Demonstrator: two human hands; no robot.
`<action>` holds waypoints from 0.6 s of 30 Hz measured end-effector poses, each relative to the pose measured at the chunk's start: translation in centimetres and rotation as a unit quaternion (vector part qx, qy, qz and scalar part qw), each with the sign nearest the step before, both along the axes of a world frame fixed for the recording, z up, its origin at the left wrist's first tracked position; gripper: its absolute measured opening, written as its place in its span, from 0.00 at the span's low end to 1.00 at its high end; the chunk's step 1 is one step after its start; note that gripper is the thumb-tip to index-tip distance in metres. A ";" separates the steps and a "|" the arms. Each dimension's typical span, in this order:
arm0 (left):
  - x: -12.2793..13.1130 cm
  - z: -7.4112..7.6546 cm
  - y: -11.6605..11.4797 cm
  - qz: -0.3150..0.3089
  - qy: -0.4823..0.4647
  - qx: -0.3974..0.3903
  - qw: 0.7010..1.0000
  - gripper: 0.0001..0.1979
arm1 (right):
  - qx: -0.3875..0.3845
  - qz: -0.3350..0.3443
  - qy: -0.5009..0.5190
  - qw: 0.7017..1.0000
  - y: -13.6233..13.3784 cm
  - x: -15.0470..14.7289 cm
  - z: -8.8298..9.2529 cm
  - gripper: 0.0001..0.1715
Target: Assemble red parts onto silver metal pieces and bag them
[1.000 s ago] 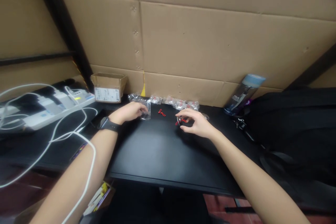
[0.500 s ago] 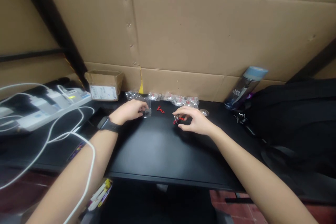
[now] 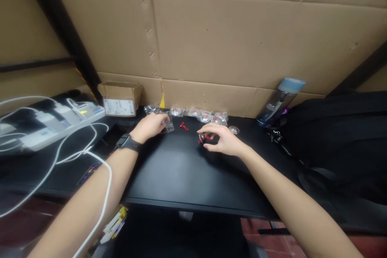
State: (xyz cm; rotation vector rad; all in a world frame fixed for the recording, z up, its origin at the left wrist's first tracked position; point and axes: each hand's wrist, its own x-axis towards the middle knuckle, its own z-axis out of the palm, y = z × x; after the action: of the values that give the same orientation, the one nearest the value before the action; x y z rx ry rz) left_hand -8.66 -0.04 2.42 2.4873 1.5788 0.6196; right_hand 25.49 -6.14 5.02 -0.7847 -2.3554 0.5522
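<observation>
My right hand (image 3: 222, 139) grips a small round shiny disc (image 3: 202, 138) by its edge, between thumb and fingers. A red cord hangs from the disc, partly behind the fingers. At the back left of the black desk, the fingers of my left hand (image 3: 154, 124) are curled on a clear plastic bag (image 3: 169, 125). What the bag holds, if anything, cannot be made out. Between the hands lies a looped red cord (image 3: 184, 126). Another shiny disc (image 3: 234, 130) lies flat, just beyond my right hand. Several bagged discs (image 3: 206, 116) line the cardboard wall.
A cardboard box (image 3: 119, 98) stands at the back left. A white power strip (image 3: 65, 127) with plugs sits left, and a white cable (image 3: 107, 185) crosses over my left forearm. On the right are a water bottle (image 3: 281, 100), keys (image 3: 275, 136) and a black bag (image 3: 338, 141).
My left hand has shifted slightly right and up, over the plastic bag, which now sits lower against the desk. My right hand still holds the disc in nearly the same place.
</observation>
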 end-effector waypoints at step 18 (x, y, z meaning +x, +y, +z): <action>6.6 2.8 -4.6 -0.093 0.095 0.177 0.975 0.09 | 0.093 -0.030 0.102 0.990 -2.0 -1.4 1.6 0.27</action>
State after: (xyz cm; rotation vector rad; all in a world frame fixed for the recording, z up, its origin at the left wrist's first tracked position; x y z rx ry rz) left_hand -2.05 -4.65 5.22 2.9956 1.3678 0.7066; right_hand 24.12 -8.17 6.58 -0.6768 -2.1510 0.3624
